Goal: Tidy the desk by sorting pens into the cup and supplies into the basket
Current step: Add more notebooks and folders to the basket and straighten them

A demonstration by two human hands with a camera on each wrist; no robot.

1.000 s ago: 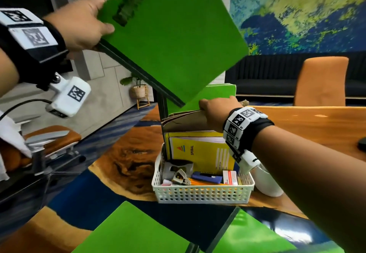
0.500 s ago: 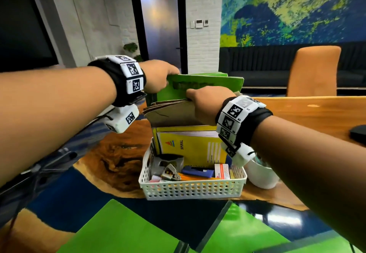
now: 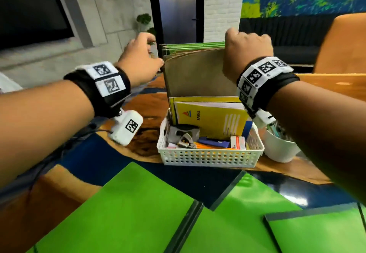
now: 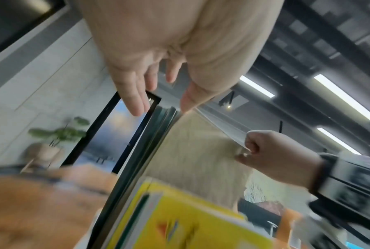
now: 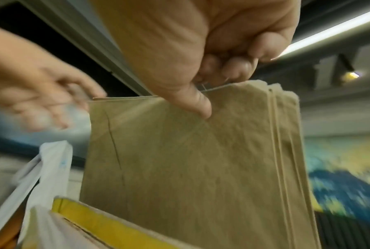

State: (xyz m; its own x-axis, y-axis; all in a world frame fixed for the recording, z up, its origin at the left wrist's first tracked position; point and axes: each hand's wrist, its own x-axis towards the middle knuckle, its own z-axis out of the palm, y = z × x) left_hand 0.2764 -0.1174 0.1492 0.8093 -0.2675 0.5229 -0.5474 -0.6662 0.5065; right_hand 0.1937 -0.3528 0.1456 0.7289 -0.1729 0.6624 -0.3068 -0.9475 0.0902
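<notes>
A white perforated basket (image 3: 210, 156) stands mid-table with small supplies, yellow spiral notebooks (image 3: 212, 120), brown envelopes (image 3: 198, 74) and green folders (image 3: 194, 45) upright at its back. My right hand (image 3: 245, 54) grips the top edge of the brown envelopes (image 5: 190, 160), thumb on the front face. My left hand (image 3: 141, 60) hovers at the stack's left edge, fingers (image 4: 134, 94) straight and holding nothing. A white cup (image 3: 281, 149) with pens stands right of the basket, partly behind my right wrist.
Several green folders (image 3: 126, 213) lie flat on the glossy wood-and-blue table (image 3: 65, 185) near me. An orange chair (image 3: 340, 42) stands at the far right. A dark sofa and a doorway lie beyond.
My left hand brought a green folder down behind the envelopes, let go of it and drew back to the left. The stack now stands upright under my right hand.
</notes>
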